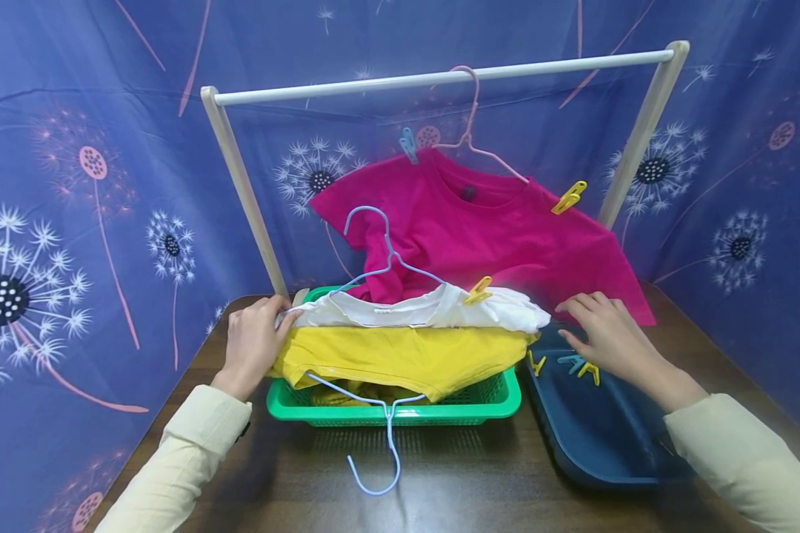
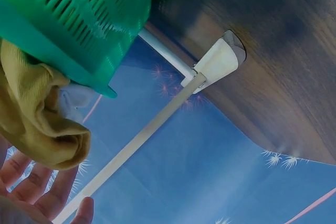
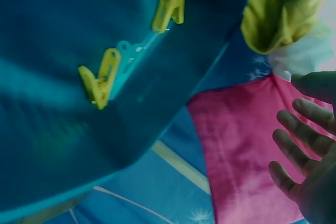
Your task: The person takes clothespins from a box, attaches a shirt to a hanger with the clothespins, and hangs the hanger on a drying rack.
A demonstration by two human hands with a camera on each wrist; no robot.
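My left hand (image 1: 256,337) pinches the left shoulder of a white T-shirt (image 1: 320,314); in the left wrist view its other fingers (image 2: 55,195) are loosely extended under yellow cloth (image 2: 31,103). A blue hanger (image 1: 388,244) is in the shirt's neck, and a yellow clothespin (image 1: 478,290) sits on its right shoulder. Directly in front, a yellow shirt (image 1: 400,355) with another blue hanger (image 1: 391,437) drapes over a green basket (image 1: 400,414). To the right, my right hand (image 1: 607,333) hovers with relaxed fingers, holding nothing, above a dark blue bin (image 1: 593,444).
Yellow clothespins (image 1: 590,373) and a blue clothespin (image 1: 572,361) lie in the bin. Behind, a magenta T-shirt (image 1: 493,237) hangs by a pink hanger (image 1: 470,111) from a white rail (image 1: 373,85). Blue and yellow clothespins grip its shoulders. Wooden posts (image 1: 247,192) support the rail.
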